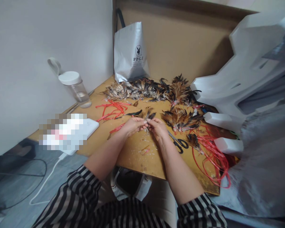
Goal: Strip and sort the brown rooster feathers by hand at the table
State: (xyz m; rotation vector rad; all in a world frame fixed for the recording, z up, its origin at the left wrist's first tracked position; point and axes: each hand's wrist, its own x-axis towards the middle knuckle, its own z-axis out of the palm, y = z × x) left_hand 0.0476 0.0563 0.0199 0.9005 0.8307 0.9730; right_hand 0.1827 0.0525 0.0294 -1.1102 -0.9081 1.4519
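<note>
Between my two hands is a small bunch of brown feathers (148,112), its tips fanned out away from me and its quill ends pinched low. My left hand (136,124) is closed on the bunch from the left. Meeting it from the other side, my right hand (156,126) pinches the same quills, thumbs nearly touching. Scissors (180,143) with black handles lie just right of my right wrist. Beyond them is a pile of feather bunches (180,118) with reddish bound ends. A dark single feather (134,113) lies left of the held bunch.
Red plastic strips (112,109) lie at the left, and a larger tangle of red strips (212,152) at the right edge. A long row of feathers (137,90) runs along the back below a silver bag (130,52). A bottle (74,88) and white power bank (91,126) are left.
</note>
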